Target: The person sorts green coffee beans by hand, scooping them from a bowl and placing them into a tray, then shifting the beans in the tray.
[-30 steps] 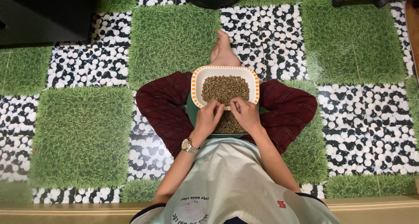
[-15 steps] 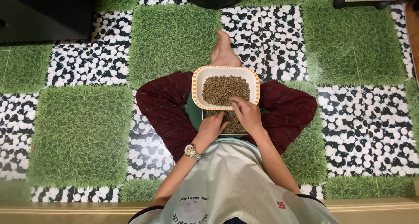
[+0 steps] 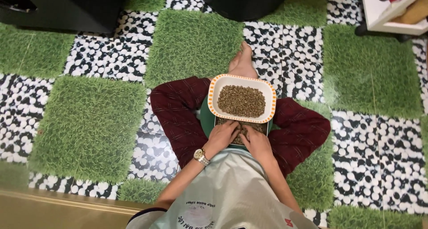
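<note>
On a floor of grass-print and pebble-print tiles [image 3: 89, 122], a person sits cross-legged. The white orange-rimmed dish [image 3: 214, 99] of beans sits at twelve o'clock of the hands. Left hand [image 3: 224, 135] and right hand [image 3: 256, 142], fingers loosely curled, touch beans in the green tray [image 3: 206, 119].

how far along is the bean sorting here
Done so far: the white dish with the orange rim holds a flat heap of greenish beans. In hand: the left hand and right hand both rest in the lower tray on the lap, fingers among its beans. Left: beans show between the hands there; how many cannot be told.
</note>
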